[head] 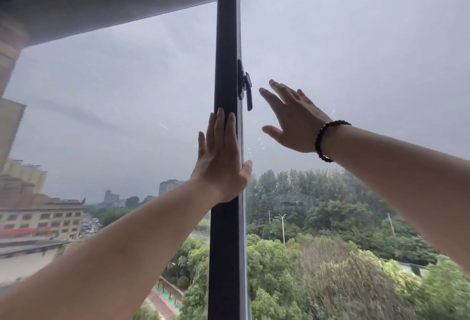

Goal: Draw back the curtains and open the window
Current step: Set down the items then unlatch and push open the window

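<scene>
With our left hand point(220, 159) flat on the window's dark frame point(226, 39) and our right hand point(292, 121) spread wide, empty, just beside the handle point(247, 90), we could miss the latch and smear the glass.

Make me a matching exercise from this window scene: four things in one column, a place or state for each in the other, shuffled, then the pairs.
Things:
1. left hand
2. right hand
3. window handle
4. beaded bracelet

States:
A. around the right wrist
B. pressed flat on the dark window frame
C. pointing down, untouched
D. open, fingers spread, beside the handle

Pairs: 1-B, 2-D, 3-C, 4-A
</scene>
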Demonstrator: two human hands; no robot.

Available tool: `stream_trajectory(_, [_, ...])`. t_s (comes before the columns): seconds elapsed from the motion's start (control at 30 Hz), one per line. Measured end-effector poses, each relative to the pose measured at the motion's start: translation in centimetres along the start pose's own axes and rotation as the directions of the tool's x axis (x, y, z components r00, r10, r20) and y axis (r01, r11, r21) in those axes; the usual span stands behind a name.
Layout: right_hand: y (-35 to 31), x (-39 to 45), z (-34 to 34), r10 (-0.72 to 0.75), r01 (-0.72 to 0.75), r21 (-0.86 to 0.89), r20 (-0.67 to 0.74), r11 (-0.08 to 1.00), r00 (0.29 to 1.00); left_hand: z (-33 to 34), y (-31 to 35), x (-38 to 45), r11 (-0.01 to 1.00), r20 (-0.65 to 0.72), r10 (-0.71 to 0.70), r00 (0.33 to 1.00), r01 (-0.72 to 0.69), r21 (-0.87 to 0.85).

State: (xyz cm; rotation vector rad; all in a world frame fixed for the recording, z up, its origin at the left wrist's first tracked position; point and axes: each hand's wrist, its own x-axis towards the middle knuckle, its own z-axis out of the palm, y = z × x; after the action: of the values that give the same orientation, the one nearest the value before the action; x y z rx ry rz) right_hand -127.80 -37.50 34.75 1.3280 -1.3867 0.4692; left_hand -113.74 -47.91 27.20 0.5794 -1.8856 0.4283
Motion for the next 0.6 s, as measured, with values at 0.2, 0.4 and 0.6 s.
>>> stream_trajectory(0.2, [-0.2, 3.5, 1.3, -0.022, 0.024, 0.030, -0.072, 0.999, 0.997, 2.2, -0.7, -0.5, 0.997, -0.211, 0.054, 0.976, -0.064, -0.038])
stream_trajectory(0.4, [-0.1, 4.5, 2.4, -0.068, 0.062, -0.040, -0.162, 0.997, 0.984, 2.5, -1.1, -0.4, 0.991, -0.247, 0.076, 0.966, -0.100, -0.087])
stream_trajectory(0.6, [0.1, 4.8, 3.6, -0.093, 0.057, -0.153, -0.237, 0.987, 0.967, 2.7, -1.4, -0.3, 0.989, -0.269, 0.079, 0.960, -0.110, -0.103])
